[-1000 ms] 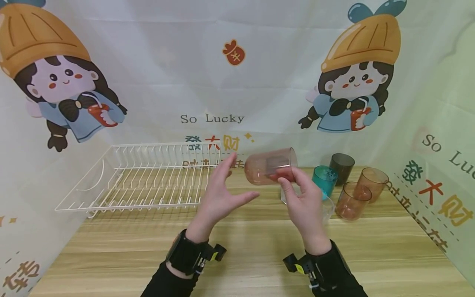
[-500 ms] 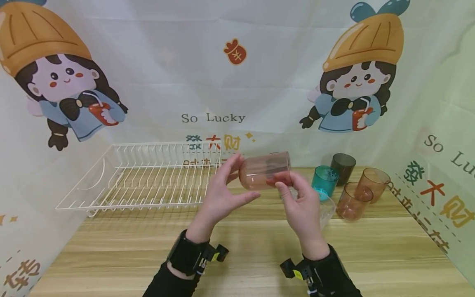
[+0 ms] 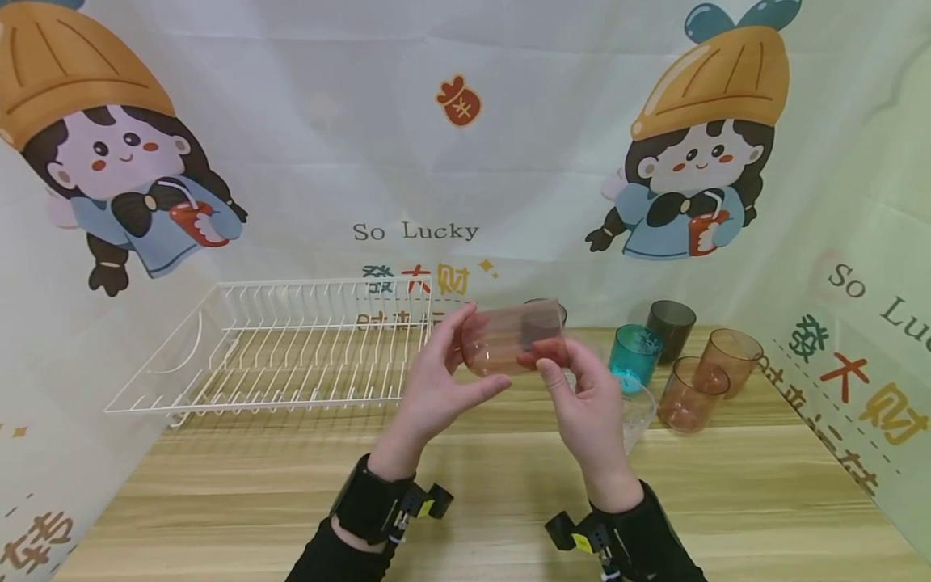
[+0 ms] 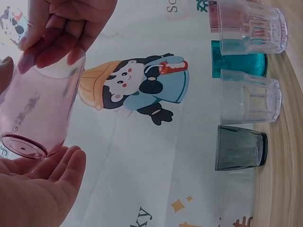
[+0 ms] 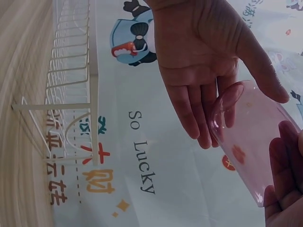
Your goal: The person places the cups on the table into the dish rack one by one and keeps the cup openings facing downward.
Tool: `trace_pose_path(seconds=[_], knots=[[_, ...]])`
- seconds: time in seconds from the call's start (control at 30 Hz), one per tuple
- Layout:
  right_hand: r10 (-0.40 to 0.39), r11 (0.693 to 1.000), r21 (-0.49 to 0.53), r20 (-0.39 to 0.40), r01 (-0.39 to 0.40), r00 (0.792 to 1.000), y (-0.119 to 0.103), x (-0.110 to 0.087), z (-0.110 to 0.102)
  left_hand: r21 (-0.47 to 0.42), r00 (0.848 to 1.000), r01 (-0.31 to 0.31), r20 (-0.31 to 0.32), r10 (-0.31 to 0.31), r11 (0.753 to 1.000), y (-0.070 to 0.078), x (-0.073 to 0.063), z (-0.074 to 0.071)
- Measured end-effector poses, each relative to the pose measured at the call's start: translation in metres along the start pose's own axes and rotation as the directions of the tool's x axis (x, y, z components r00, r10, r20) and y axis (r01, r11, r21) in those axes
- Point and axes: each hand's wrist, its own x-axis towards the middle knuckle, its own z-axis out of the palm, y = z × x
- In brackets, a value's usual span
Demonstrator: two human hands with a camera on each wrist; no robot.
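A pink see-through drinking glass [image 3: 502, 338] is held on its side above the table, its base toward my left. My right hand [image 3: 591, 416] pinches it near the mouth end, fingers seen through the glass and thumb outside. In the right wrist view, the glass [image 5: 253, 137] lies close to the fingers of my left hand [image 5: 199, 61]. My left hand [image 3: 436, 388] is spread around the base end, fingers extended and thumb apart. The left wrist view shows the round base of the glass [image 4: 23, 145] just over the left fingers; contact is hard to tell.
A white wire dish rack [image 3: 291, 347] stands at left. On the right are a teal glass [image 3: 627, 360], a dark grey glass [image 3: 680, 327], two amber-pink glasses [image 3: 687, 408] and a clear glass [image 3: 640, 416]. Another grey glass [image 4: 240, 147] stands behind the held one.
The pink glass has moved left and slightly down in my right hand, so its base has come in between the left fingers and thumb. The left hand has barely moved.
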Motion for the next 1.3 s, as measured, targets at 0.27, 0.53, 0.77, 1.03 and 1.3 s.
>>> trace_pose_path(seconds=[0.27, 0.53, 0.77, 1.03, 1.3], knots=[[0.004, 0.999, 0.032, 0.005, -0.004, 1.0, -0.0003, 0.0004, 0.0004, -0.122, 1.0, -0.017, 0.013, 0.019, 0.992, -0.0005, 0.0007, 0.0021], [0.02, 0.996, 0.09, 0.01, -0.02, 1.0, 0.0001, 0.0009, 0.0017, -0.192, 1.0, -0.028, -0.009, 0.027, 0.981, 0.0023, -0.0001, 0.0027], [0.033, 0.995, 0.094, 0.02, -0.034, 0.999, 0.0013, 0.0005, 0.0017, -0.19, 0.998, -0.03, -0.056, 0.02, 0.981, 0.0058, -0.0017, 0.0027], [-0.015, 0.991, 0.134, 0.072, 0.005, 0.997, 0.0033, 0.0041, -0.0017, -0.148, 0.998, 0.014, -0.064, -0.024, 0.989, 0.0047, -0.0023, -0.0008], [-0.052, 0.988, 0.148, 0.096, 0.038, 0.994, 0.0039, 0.0068, -0.008, -0.152, 0.998, 0.029, -0.049, -0.037, 0.988, 0.0076, -0.0036, -0.0045]])
